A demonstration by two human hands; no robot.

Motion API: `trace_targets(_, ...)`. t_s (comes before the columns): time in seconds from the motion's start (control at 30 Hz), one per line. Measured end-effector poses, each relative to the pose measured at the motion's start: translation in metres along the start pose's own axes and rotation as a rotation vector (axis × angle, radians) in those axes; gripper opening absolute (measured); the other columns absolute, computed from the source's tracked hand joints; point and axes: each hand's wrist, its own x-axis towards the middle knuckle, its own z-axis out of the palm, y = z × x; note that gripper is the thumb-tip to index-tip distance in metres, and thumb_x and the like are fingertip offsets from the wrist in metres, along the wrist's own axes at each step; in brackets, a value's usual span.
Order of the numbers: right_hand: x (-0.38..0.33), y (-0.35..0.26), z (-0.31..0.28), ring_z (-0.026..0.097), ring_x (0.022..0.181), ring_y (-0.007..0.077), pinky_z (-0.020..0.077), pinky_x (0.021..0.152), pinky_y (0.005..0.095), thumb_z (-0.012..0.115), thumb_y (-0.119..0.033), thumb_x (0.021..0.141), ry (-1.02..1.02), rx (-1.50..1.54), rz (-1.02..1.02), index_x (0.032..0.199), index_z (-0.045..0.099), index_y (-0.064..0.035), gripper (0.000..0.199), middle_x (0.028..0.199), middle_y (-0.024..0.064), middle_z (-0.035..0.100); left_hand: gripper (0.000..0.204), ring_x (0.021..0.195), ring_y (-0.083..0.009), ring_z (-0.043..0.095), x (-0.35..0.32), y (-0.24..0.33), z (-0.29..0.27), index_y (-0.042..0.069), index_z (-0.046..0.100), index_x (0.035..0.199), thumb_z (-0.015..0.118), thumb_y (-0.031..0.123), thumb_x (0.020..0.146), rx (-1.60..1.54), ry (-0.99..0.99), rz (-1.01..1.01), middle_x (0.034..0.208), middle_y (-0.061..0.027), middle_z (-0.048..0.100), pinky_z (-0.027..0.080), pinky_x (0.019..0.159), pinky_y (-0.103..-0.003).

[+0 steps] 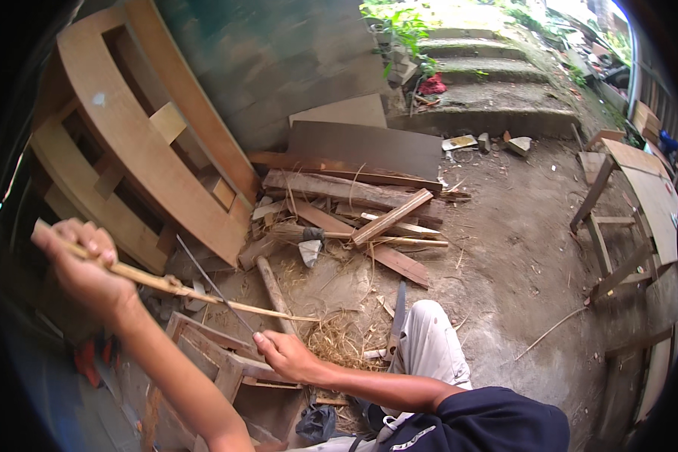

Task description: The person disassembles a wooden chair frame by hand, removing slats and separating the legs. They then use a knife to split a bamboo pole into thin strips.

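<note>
L hand [90, 264] grips stick [175, 287], tip nr R hand [290, 357].

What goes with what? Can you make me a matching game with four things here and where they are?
Things:
1. Thin stick
2. Long thin blade
3. Red crumpled thing
4. Wooden table

Places:
A. At the steps
B. In the left hand
C. Near the picture's right edge
D. In the right hand

Pairs: 1-B, 2-D, 3-A, 4-C
</note>
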Motion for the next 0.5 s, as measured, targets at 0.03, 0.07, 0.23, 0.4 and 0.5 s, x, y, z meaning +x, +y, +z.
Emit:
trace_targets(0.03,0.001,-0.008,0.000,0.050,0.063,0.0217,0.0435,0.063,0.0394,0.039,-0.041,0.104,0.009,0.015,-0.042,0.081,0.055,0.0013,0.051,0.064,0.0123,0.051,0.054,0.046,-0.0054,0.026,0.001,-0.003,0.004,0.013,0.034,0.074,0.037,0.060,0.100,0.030,-0.028,0.037,0.058,0.0043,0.028,0.021,0.038,-0.021)
trace_targets(0.07,0.005,-0.016,-0.001,0.050,0.064,0.0214,0.0438,0.064,0.0398,0.038,-0.042,0.104,0.025,0.037,-0.064,0.079,0.054,0.0012,0.052,0.065,0.0108,0.051,0.054,0.046,-0.0053,0.025,0.001,-0.009,0.007,0.013,0.034,0.073,0.036,0.060,0.100,0.022,0.020,-0.035,0.059,0.0046,0.027,0.021,0.038,-0.021)
trace_targets(0.23,0.041,-0.069,-0.022,0.045,0.054,0.0103,0.0388,0.049,0.0297,0.036,-0.044,0.105,0.045,0.045,-0.118,0.080,0.054,-0.0048,0.050,0.060,-0.0019,0.046,0.052,0.044,-0.0053,0.029,0.012,-0.028,0.011,0.017,0.036,0.069,0.039,0.058,0.101,-0.002,-0.052,-0.012,0.057,0.0053,0.029,0.024,0.039,-0.021)
trace_targets(0.4,0.056,-0.121,-0.024,0.042,0.045,0.0071,0.0343,0.040,0.0243,0.034,-0.047,0.105,-0.089,0.149,-0.164,0.085,0.051,-0.0055,0.049,0.058,-0.0026,0.045,0.052,0.044,-0.0057,0.032,0.007,-0.027,0.013,0.014,0.037,0.075,0.044,0.061,0.098,0.073,-0.060,0.050,0.057,0.0042,0.035,0.026,0.039,-0.023)
trace_targets(0.5,0.047,-0.129,-0.015,0.041,0.043,0.0070,0.0335,0.038,0.0243,0.034,-0.050,0.104,-0.116,0.037,-0.066,0.084,0.051,-0.0042,0.053,0.058,-0.0028,0.044,0.055,0.043,-0.0055,0.030,0.006,-0.026,0.011,0.014,0.036,0.069,0.045,0.060,0.098,0.037,-0.024,0.071,0.055,0.0046,0.032,0.025,0.039,-0.023)
